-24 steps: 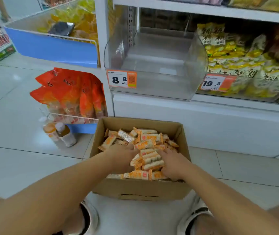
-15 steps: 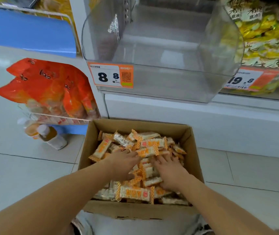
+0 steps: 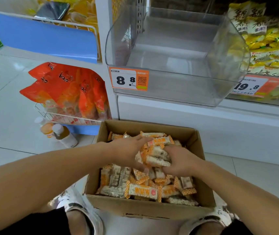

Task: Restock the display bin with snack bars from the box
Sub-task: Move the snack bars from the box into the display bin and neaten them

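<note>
In the lower middle of the frame, inside the cardboard box (image 3: 152, 210) on the floor, my two hands press a bundle of snack bars (image 3: 155, 156) between them. My left hand (image 3: 127, 151) lies along the bundle's left side with fingers stretched fairly straight against the wrappers, an open grip that pushes rather than wraps. My right hand (image 3: 179, 162) curls its fingers round the bars on the right, a closed grip on the bundle. More bars lie loose beneath, filling the box. The clear display bin (image 3: 174, 85), in the upper middle of the frame above the box, holds none yet. I judge the bars light and fairly stiff, but their glossy film wrappers look slippery and the crimped ends give no purchase, so a stack could slide apart. I would squeeze across the long flat sides, palms cupped under the bundle.
</note>
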